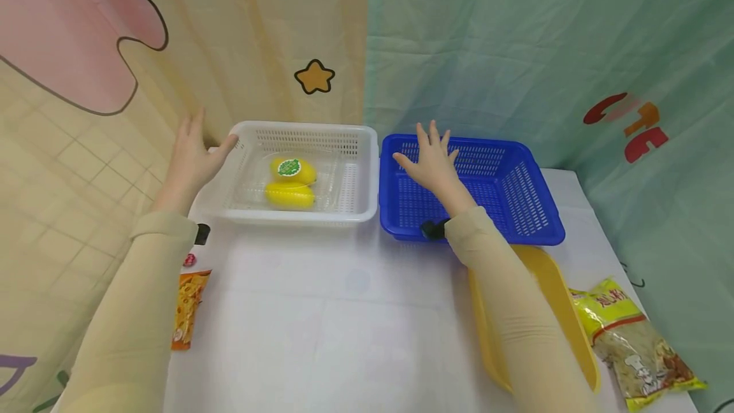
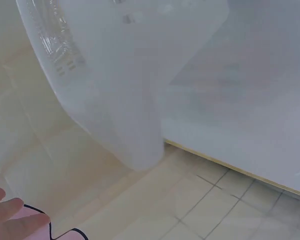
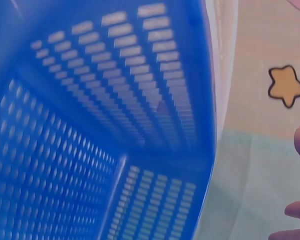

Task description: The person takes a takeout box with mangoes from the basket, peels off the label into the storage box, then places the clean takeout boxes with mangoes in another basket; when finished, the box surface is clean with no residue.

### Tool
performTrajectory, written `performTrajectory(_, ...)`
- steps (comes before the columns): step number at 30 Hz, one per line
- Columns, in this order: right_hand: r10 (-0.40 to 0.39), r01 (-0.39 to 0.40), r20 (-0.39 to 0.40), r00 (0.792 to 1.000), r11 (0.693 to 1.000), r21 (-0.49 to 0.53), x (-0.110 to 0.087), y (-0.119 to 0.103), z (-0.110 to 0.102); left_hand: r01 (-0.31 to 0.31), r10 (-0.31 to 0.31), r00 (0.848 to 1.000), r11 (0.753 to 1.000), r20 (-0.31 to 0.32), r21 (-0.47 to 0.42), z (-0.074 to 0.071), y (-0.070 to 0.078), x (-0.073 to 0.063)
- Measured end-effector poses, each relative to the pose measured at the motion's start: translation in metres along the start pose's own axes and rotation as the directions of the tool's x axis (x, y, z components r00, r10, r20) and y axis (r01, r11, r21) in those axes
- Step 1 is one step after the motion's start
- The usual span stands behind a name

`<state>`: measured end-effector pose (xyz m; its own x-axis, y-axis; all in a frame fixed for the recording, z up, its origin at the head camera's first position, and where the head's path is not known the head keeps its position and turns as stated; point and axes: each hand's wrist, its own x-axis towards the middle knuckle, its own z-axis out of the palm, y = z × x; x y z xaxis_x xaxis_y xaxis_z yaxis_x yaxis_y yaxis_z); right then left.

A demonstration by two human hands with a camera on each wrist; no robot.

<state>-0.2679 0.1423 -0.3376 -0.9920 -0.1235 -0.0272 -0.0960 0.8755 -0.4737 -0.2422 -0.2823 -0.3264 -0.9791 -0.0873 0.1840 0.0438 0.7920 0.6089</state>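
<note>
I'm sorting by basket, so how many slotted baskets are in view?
2: the white basket, near the left hand, and the blue basket beside it, near the right hand. No others seem hidden.

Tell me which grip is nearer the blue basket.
Right: the right grip is over the blue basket; the left grip is farther left, beside the white basket.

Counter (image 1: 338, 336): white surface. Far side: white basket (image 1: 309, 216) at left, blue basket (image 1: 484, 190) just beside it at right. Yellow tray (image 1: 550, 285) nearer, at right, partly hidden. Yellow-topped bag (image 1: 639, 343) next to the tray, at right. Left side: orange packet (image 1: 190, 308), small red item (image 1: 189, 260) just beyond, unidentified.
</note>
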Motion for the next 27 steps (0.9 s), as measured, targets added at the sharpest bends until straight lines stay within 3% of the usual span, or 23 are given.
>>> performTrajectory(11, -0.076, 0.074, 0.038, 0.996, 0.996, 0.043, 0.000, -0.042, 0.034, -0.001, 0.001, 0.999, 1.000, 0.039, 0.007, 0.008, -0.025, -0.011)
performTrajectory(17, -0.129, 0.123, 0.047, 0.991, 0.986, 0.110, -0.003, -0.064, 0.053, 0.029, -0.029, 0.997, 0.999, 0.075, 0.014, 0.017, -0.039, -0.014)
performTrajectory(24, -0.162, 0.151, 0.052, 0.985, 0.974, 0.167, -0.006, -0.081, 0.076, 0.018, -0.023, 0.996, 0.999, 0.091, 0.047, 0.024, -0.046, -0.019)
performTrajectory(27, -0.178, 0.163, 0.063, 0.982, 0.967, 0.198, -0.006, -0.084, 0.086, 0.049, -0.056, 0.990, 0.997, 0.128, 0.056, 0.026, -0.049, -0.022)
